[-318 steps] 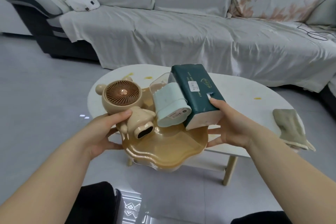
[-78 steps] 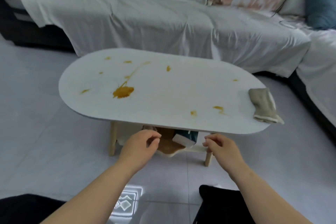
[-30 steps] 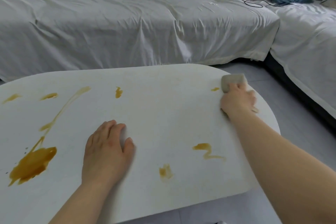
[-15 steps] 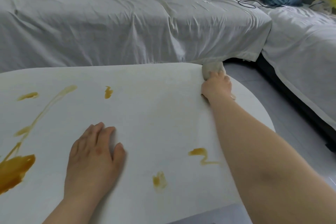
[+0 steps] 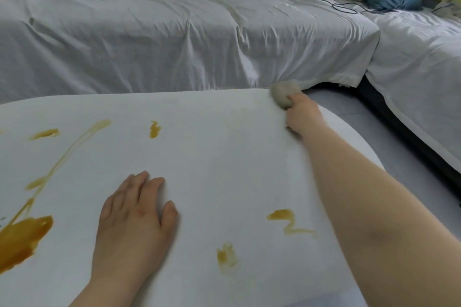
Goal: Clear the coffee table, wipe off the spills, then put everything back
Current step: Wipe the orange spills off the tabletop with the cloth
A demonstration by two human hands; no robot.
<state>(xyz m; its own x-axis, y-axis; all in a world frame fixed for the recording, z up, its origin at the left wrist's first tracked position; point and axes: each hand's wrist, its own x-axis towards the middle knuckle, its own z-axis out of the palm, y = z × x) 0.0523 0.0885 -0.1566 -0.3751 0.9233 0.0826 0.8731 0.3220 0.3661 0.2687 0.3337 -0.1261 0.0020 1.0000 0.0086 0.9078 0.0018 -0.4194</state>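
Gripping nothing, the left hand (image 5: 134,222) lies flat, fingers spread, on the counter (image 5: 212,157), likely bracing the body for the long reach. Around it the amber spills sit unwiped: a large puddle (image 5: 22,237) at the near left, a squiggle (image 5: 287,222) and a smear (image 5: 225,255) near the front, and streaks (image 5: 154,129) further back. Beyond, at the far edge, the right hand (image 5: 301,114) has its grip bunched tight on a grey-green cloth (image 5: 283,93), pressed down, probably so the wipe can run back across the stains. Behind stands a sheet-covered sofa (image 5: 174,32).
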